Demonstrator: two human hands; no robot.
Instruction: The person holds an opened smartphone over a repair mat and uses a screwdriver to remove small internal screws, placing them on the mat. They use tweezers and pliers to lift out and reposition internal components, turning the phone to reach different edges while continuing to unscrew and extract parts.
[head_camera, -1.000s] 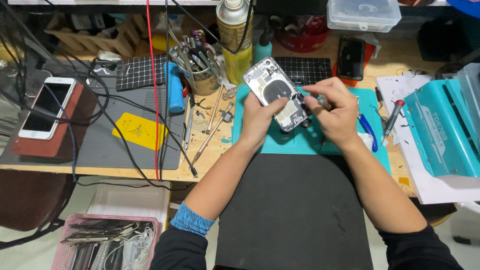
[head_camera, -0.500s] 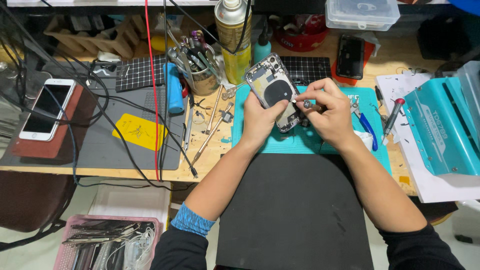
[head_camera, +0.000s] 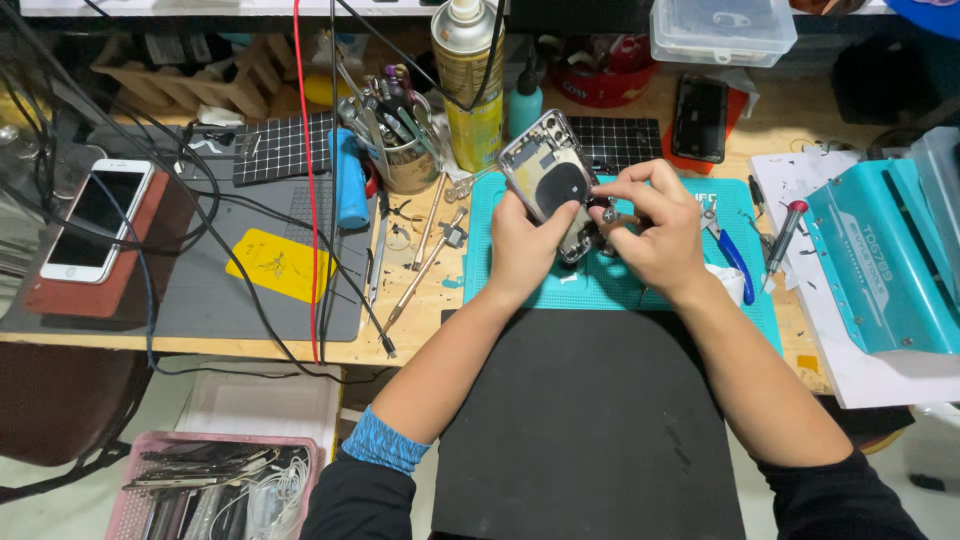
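Observation:
My left hand (head_camera: 527, 248) grips an opened phone housing (head_camera: 550, 175), silver-framed with a dark round coil inside, and holds it tilted above the teal work mat (head_camera: 620, 290). My right hand (head_camera: 655, 230) is at the housing's lower right edge, fingertips pinched on a small dark part (head_camera: 606, 212) there. What exactly the fingers pinch is too small to tell.
A black mat (head_camera: 590, 430) lies in front of me. Blue-handled pliers (head_camera: 735, 262) and a red screwdriver (head_camera: 782, 235) sit right of the teal mat, beside a teal machine (head_camera: 880, 260). Left are a tool cup (head_camera: 405, 150), spray can (head_camera: 470, 80), grey mat (head_camera: 250, 260) and white phone (head_camera: 95, 215).
The housing has tipped more upright and shifted slightly left. My right hand has closed in on its lower right edge.

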